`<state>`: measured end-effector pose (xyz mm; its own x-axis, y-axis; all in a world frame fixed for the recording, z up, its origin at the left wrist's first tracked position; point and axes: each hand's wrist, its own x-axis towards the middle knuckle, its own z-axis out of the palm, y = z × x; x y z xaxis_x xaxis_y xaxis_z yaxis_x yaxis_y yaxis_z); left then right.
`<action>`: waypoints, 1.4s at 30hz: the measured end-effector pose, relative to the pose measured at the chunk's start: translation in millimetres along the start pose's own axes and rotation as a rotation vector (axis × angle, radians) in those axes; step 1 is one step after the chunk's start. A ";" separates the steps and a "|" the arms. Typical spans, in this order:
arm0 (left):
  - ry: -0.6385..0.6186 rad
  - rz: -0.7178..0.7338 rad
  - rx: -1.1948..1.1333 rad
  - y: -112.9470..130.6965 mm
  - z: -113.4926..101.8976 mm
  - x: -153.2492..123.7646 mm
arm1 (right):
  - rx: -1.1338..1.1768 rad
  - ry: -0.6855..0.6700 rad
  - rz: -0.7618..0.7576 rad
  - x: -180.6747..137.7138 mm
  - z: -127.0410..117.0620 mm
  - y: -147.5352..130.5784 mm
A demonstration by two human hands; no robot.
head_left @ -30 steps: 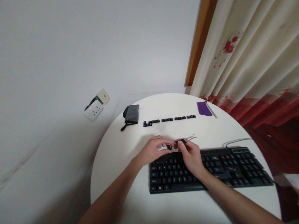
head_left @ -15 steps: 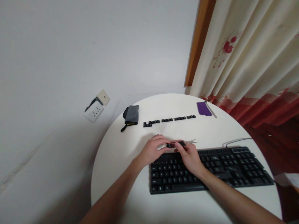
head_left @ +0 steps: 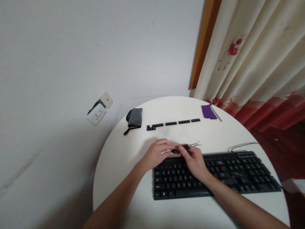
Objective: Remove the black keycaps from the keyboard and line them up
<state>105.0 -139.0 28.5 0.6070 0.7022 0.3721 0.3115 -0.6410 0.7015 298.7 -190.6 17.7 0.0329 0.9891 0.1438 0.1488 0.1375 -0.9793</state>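
Over the top left edge of the black keyboard (head_left: 192, 191), my two hands meet. My left hand (head_left: 156, 154) pinches a small black keycap (head_left: 174, 151) between thumb and fingertips. Closed round a keycap puller (head_left: 186, 147) with a dark handle is my right hand (head_left: 194, 160). Thin wire prongs (head_left: 196, 144) stick out past its knuckles on the right. Fingers hide the puller's other end, so I cannot tell whether it still touches the keycap. Beyond the hands, loose black keycaps (head_left: 171, 123) lie in a row of small groups.
The round white table (head_left: 111, 178) stands against a wall. A grey pouch (head_left: 135, 117) lies at its far left; a purple cloth (head_left: 209, 112) and a thin stick (head_left: 216, 114) lie far right. The keyboard's cable (head_left: 240, 144) runs off the right edge, near a curtain (head_left: 257, 63).
The keycap in my left fingertips has turned and shifted slightly right and down. The right hand keeps its hold on the puller, nearly in place.
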 end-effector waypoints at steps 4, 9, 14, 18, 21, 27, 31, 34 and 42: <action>0.006 -0.016 -0.006 0.3 0.6 0.0 | -0.008 -0.011 0.013 0.3 0.4 0.3; 0.019 -0.010 -0.048 4.9 1.5 1.6 | 0.004 -0.016 0.017 1.4 0.3 2.7; -0.040 0.043 -0.038 6.3 1.8 1.6 | -0.019 -0.020 0.002 1.9 -0.4 1.7; -0.059 0.042 -0.030 5.6 2.4 0.3 | 0.000 -0.023 0.021 1.5 -0.6 1.3; -0.077 0.036 -0.028 5.5 2.5 -0.5 | 0.005 -0.041 0.047 1.4 -0.8 2.3; -0.101 0.045 -0.034 7.4 0.5 0.5 | -0.023 -0.047 0.043 1.7 -1.0 3.1; -0.113 0.046 -0.038 8.1 -0.6 1.4 | -0.044 -0.039 0.039 1.5 -0.9 1.7; -0.117 0.045 -0.041 8.2 -1.2 1.5 | -0.041 -0.043 0.035 1.3 -0.7 0.4; -0.121 0.055 -0.061 9.0 -2.4 1.9 | -0.014 -0.017 0.029 1.0 0.5 -0.9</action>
<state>107.1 -142.7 36.9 0.7068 0.6218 0.3373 0.2327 -0.6547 0.7192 298.0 -189.7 18.7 0.0202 0.9935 0.1124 0.1619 0.1077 -0.9809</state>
